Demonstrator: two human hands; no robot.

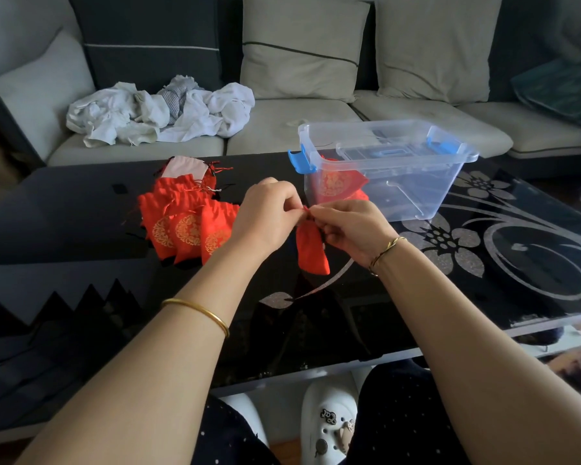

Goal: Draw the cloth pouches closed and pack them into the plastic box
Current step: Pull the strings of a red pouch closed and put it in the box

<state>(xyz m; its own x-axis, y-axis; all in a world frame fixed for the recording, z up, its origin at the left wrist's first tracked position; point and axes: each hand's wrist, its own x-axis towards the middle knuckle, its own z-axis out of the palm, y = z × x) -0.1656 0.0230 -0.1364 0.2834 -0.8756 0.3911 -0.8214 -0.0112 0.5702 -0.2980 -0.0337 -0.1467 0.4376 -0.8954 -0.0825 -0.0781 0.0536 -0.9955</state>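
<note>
A red cloth pouch (311, 250) hangs above the black glass table (81, 209), held at its gathered neck. My left hand (265, 218) pinches the neck from the left and my right hand (348, 229) pinches it from the right, fingertips meeting over the top. A pile of several red pouches with gold emblems (185, 223) lies on the table left of my hands. The clear plastic box (386, 169) with blue latches stands at the back right. At least one red pouch (336, 187) lies inside it at its left end.
A grey sofa (282, 129) runs behind the table, with crumpled white clothes (161, 112) on its seat and cushions against its back. The table's front edge is close to my knees. White clogs (329, 421) show below the table.
</note>
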